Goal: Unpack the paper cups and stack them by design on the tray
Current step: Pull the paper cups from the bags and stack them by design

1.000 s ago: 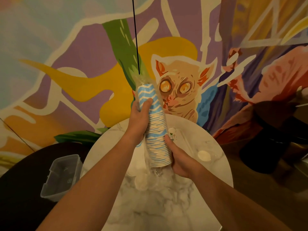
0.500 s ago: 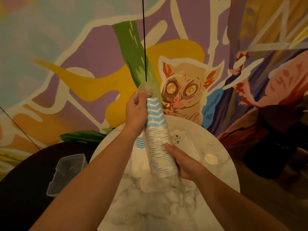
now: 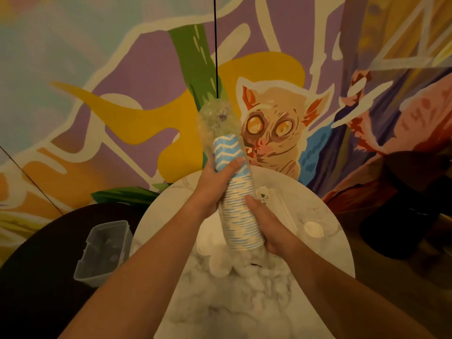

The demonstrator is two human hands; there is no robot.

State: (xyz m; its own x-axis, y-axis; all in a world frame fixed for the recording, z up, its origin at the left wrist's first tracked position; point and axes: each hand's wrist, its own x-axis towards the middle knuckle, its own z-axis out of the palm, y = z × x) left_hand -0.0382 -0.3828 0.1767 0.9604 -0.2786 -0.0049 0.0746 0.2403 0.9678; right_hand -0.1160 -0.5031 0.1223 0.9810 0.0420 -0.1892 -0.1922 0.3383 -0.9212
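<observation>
The sleeve of blue-and-white zigzag paper cups (image 3: 236,199) is up in the air over the round marble table (image 3: 325,241), tilted, its narrow closed end pointing up and away from you and its wide rims nearest your chest. A clear plastic wrapper (image 3: 216,119) is bunched loose above the top cup and trails out crumpled below the rims.

Your left hand (image 3: 215,184) is closed around the upper part of the stack, thumb laid across the zigzag print. Your right hand (image 3: 266,223) is wrapped around the lower part near the rims. Both grips appear to be through the film, though how far it covers the cups is hard to tell.

The step in hand looks like getting the wrapper off. Hold the cups lightly with one hand, because paper walls dent easily, and let the other pinch only plastic. Draw the film along the axis of the stack rather than sideways, so the nested cups do not fan apart or slide out of the open end onto the table. Keep the rims low over the tabletop in case some slip.

Beneath your hands a pale tray (image 3: 204,238) lies on the marble; its contents are mostly hidden, apart from a patterned cup (image 3: 263,195) just past your right fingers. A white lid (image 3: 313,228) lies to the right, and a clear plastic tub (image 3: 105,250) sits on the dark surface to the left, well apart.
</observation>
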